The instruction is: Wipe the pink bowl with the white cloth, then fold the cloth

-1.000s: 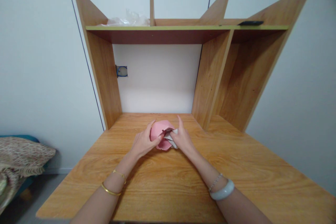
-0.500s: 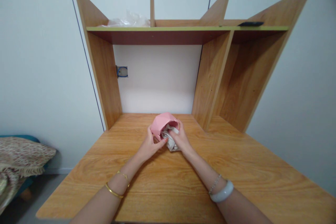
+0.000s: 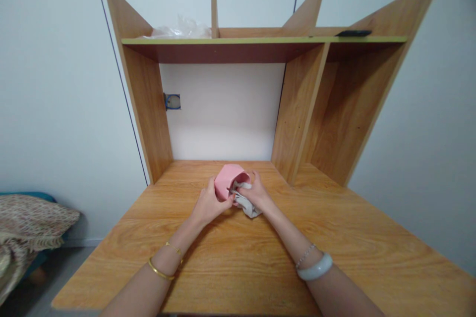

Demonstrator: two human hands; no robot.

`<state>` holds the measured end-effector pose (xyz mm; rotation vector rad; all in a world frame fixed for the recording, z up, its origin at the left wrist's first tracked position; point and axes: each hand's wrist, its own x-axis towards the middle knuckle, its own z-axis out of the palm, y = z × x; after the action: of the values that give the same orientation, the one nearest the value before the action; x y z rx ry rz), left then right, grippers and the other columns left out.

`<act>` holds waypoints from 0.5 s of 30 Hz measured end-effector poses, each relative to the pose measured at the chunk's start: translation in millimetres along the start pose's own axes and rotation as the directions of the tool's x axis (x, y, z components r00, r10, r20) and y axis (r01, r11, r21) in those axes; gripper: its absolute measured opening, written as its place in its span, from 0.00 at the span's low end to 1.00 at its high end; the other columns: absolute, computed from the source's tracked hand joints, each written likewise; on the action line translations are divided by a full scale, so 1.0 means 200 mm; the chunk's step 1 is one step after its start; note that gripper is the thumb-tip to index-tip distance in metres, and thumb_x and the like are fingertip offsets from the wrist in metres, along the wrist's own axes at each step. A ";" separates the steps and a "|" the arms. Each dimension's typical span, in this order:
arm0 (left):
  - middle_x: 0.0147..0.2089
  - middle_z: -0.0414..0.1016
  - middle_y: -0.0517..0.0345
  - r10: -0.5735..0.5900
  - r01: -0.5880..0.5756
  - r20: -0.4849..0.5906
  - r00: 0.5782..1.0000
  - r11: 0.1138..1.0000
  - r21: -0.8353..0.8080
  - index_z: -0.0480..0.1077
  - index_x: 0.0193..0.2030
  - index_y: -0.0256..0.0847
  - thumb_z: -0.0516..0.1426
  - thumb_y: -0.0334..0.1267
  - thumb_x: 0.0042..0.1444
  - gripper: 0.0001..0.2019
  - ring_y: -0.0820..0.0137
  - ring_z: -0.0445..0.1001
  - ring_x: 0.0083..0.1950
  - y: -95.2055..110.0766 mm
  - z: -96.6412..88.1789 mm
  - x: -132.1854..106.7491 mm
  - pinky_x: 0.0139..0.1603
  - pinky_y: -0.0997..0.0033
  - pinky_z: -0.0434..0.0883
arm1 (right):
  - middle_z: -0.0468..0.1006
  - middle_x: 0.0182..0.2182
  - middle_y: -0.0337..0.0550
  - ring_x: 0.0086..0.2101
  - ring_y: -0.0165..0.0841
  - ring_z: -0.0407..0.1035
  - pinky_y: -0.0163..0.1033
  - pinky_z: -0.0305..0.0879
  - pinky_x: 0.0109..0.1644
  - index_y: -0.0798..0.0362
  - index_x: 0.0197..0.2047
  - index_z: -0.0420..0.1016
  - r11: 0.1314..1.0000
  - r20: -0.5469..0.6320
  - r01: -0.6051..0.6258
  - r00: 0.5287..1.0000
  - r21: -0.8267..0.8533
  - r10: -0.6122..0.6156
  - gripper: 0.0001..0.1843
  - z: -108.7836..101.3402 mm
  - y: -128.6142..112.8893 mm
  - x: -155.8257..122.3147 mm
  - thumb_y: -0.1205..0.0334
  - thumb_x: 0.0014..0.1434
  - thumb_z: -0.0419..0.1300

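Note:
A pink faceted pot or bowl (image 3: 225,177) is tipped on its side above the wooden desk, its mouth turned towards me and to the right. My left hand (image 3: 212,203) grips its left side, with the thumb at the lower rim. A crumpled pale grey cloth (image 3: 247,205) is tucked partly into the mouth and hangs out below it. My right hand (image 3: 257,193) is closed on this cloth, with some fingers hidden inside the opening. Whether the pot touches the desktop I cannot tell.
The wooden desktop (image 3: 238,267) spreads around my forearms. Behind it stands a hutch with a shelf (image 3: 238,41) bearing a clear plastic bag (image 3: 182,28) and a flat black object (image 3: 354,33). A fringed blanket (image 3: 33,223) lies at the left, beyond the desk.
The pot has turned slightly in my left hand. More of the cloth now hangs out, spread down and to the right, and my right hand has shifted slightly.

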<state>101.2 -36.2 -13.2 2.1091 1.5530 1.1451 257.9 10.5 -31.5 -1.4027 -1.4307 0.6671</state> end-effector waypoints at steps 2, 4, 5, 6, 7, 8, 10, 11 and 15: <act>0.36 0.72 0.54 0.008 -0.009 0.031 0.999 0.999 0.047 0.59 0.47 0.38 0.57 0.48 0.44 0.25 0.65 0.72 0.36 0.01 -0.01 0.00 0.32 0.73 0.65 | 0.75 0.33 0.46 0.32 0.36 0.70 0.36 0.62 0.31 0.59 0.61 0.39 0.977 -0.023 -0.012 1.000 -0.213 0.008 0.50 -0.03 -0.02 0.00 0.59 0.40 0.61; 0.37 0.73 0.53 0.016 -0.022 0.062 0.998 0.995 0.094 0.59 0.48 0.38 0.56 0.49 0.44 0.25 0.64 0.72 0.36 0.01 -0.01 -0.01 0.31 0.72 0.65 | 0.75 0.31 0.47 0.31 0.38 0.70 0.35 0.60 0.30 0.59 0.62 0.35 0.920 -0.046 0.016 0.998 -0.392 -0.037 0.49 -0.06 -0.05 -0.02 0.58 0.43 0.60; 0.37 0.73 0.52 0.016 -0.025 0.072 0.997 0.992 0.124 0.59 0.48 0.38 0.56 0.50 0.45 0.26 0.64 0.72 0.36 0.01 -0.02 -0.01 0.31 0.72 0.65 | 0.75 0.30 0.47 0.30 0.38 0.70 0.35 0.59 0.29 0.59 0.62 0.34 0.886 -0.047 0.033 0.997 -0.463 -0.062 0.48 -0.07 -0.06 -0.03 0.58 0.45 0.59; 0.37 0.74 0.52 0.017 -0.029 0.077 0.997 0.987 0.157 0.59 0.49 0.38 0.55 0.50 0.45 0.26 0.63 0.73 0.36 0.01 -0.02 -0.01 0.30 0.72 0.64 | 0.75 0.28 0.47 0.30 0.39 0.70 0.35 0.58 0.28 0.58 0.63 0.33 0.855 -0.041 0.050 0.996 -0.517 -0.084 0.48 -0.08 -0.08 -0.04 0.58 0.46 0.57; 0.37 0.74 0.51 0.021 -0.035 0.077 0.997 0.981 0.190 0.59 0.49 0.37 0.55 0.50 0.45 0.27 0.62 0.73 0.35 0.01 -0.02 -0.01 0.30 0.71 0.64 | 0.75 0.27 0.46 0.29 0.39 0.70 0.35 0.57 0.28 0.57 0.63 0.33 0.828 -0.030 0.068 0.994 -0.556 -0.101 0.47 -0.08 -0.09 -0.05 0.57 0.47 0.57; 0.36 0.74 0.51 0.029 -0.045 0.072 0.997 0.974 0.222 0.59 0.50 0.37 0.54 0.51 0.45 0.27 0.61 0.73 0.35 0.01 -0.03 -0.01 0.30 0.71 0.65 | 0.75 0.27 0.45 0.29 0.39 0.70 0.35 0.56 0.28 0.56 0.63 0.32 0.809 -0.013 0.087 0.993 -0.582 -0.116 0.46 -0.08 -0.10 -0.06 0.57 0.48 0.56; 0.36 0.74 0.50 0.057 -0.073 0.065 0.996 0.960 0.270 0.58 0.52 0.36 0.54 0.51 0.46 0.29 0.60 0.73 0.35 0.02 -0.04 -0.01 0.31 0.69 0.65 | 0.75 0.27 0.44 0.29 0.39 0.70 0.34 0.55 0.27 0.54 0.63 0.32 0.787 0.013 0.114 0.991 -0.606 -0.134 0.46 -0.08 -0.11 -0.08 0.56 0.48 0.56; 0.36 0.74 0.50 0.070 -0.085 0.062 0.996 0.955 0.285 0.57 0.53 0.36 0.53 0.51 0.46 0.29 0.59 0.73 0.35 0.01 -0.04 -0.01 0.32 0.69 0.65 | 0.75 0.27 0.44 0.28 0.39 0.70 0.34 0.55 0.27 0.54 0.63 0.32 0.784 0.024 0.125 0.990 -0.609 -0.139 0.47 -0.08 -0.11 -0.08 0.56 0.48 0.56; 0.35 0.74 0.50 0.082 -0.096 0.058 0.995 0.948 0.304 0.57 0.54 0.36 0.53 0.52 0.46 0.31 0.58 0.73 0.36 0.01 -0.05 -0.01 0.33 0.68 0.65 | 0.74 0.26 0.42 0.26 0.36 0.69 0.33 0.55 0.26 0.55 0.63 0.35 0.825 0.047 0.155 0.987 -0.544 -0.154 0.44 -0.06 -0.07 -0.06 0.57 0.48 0.54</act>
<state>94.3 -40.8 -6.7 2.4059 1.7252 0.9247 261.3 -7.2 -17.0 -1.6882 -1.8031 0.1448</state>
